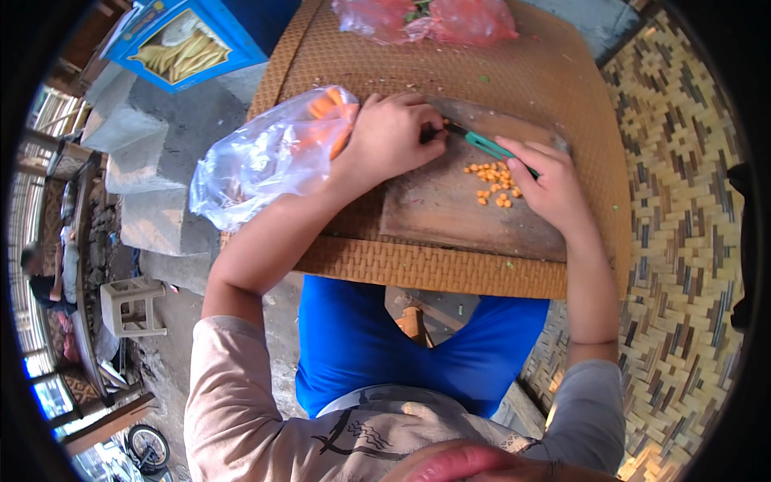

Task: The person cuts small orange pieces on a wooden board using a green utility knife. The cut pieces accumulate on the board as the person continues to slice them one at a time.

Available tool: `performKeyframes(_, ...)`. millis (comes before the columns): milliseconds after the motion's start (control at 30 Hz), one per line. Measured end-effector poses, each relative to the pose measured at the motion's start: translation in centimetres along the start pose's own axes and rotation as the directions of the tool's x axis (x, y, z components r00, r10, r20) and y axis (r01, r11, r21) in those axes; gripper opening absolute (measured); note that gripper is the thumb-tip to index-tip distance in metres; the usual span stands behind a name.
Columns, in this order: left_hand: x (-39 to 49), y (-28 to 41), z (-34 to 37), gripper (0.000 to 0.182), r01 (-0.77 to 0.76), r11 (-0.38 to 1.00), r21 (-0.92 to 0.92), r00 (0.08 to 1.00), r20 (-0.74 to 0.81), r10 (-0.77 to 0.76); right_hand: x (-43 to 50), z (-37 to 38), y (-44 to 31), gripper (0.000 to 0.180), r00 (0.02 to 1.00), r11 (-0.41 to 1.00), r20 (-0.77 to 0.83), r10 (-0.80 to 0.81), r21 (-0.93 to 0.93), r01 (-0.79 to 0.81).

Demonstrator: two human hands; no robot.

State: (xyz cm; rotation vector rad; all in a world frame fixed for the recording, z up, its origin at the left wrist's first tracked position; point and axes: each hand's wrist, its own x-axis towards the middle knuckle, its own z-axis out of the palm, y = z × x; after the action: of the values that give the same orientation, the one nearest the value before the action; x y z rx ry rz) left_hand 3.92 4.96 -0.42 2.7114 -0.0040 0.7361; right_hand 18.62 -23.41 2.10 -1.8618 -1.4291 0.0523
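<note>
My right hand [545,181] grips the green handle of a small knife [486,146] above the upper part of a wooden cutting board [446,208]. The knife's dark blade points left, towards my left hand [400,132]. The fingers of my left hand are curled at the blade's tip, by a small orange bit; what they hold is mostly hidden. Small orange pieces, probably cut carrot [497,178], lie scattered on the board below the knife. Beside my left wrist, a clear plastic bag [259,156] holds orange sticks that look like carrots [325,103].
The board lies on a woven-pattern table [421,256]. Red plastic bags [470,21] rest at its far edge. At the upper left stands a blue box with a window [241,54]. A plastic stool [132,307] and another person [45,283] are at the left, a woven bamboo wall [680,211] at the right.
</note>
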Motion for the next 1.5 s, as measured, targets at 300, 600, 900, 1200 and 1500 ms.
performKeyframes(300,-0.06,0.3,-0.06,0.015,0.033,0.999,-0.012,0.999,-0.015,-0.034,0.01,-0.25,-0.66,0.034,1.0,1.0,0.005,0.014,0.015,-0.014)
performKeyframes(600,-0.19,0.28,0.05,0.015,0.034,0.999,-0.001,0.999,-0.027,-0.034,-0.13,-0.73,-0.84,0.036,0.993,0.996,0.081,0.09,-0.031,-0.087)
performKeyframes(900,0.08,0.33,-0.1,0.017,0.032,0.999,-0.003,0.999,-0.021,-0.033,-0.05,0.02,-0.7,0.034,1.0,0.999,0.005,0.017,0.044,-0.017)
performKeyframes(1200,0.22,0.28,-0.15,0.017,0.036,0.999,0.001,0.999,-0.007,-0.036,-0.09,0.03,-0.7,0.034,1.0,0.999,-0.004,0.01,0.031,-0.01)
performKeyframes(1500,0.2,0.33,-0.15,0.016,0.023,1.0,-0.018,1.0,-0.011,-0.023,-0.14,0.08,-0.74,0.034,1.0,1.0,0.0,0.014,0.004,-0.014)
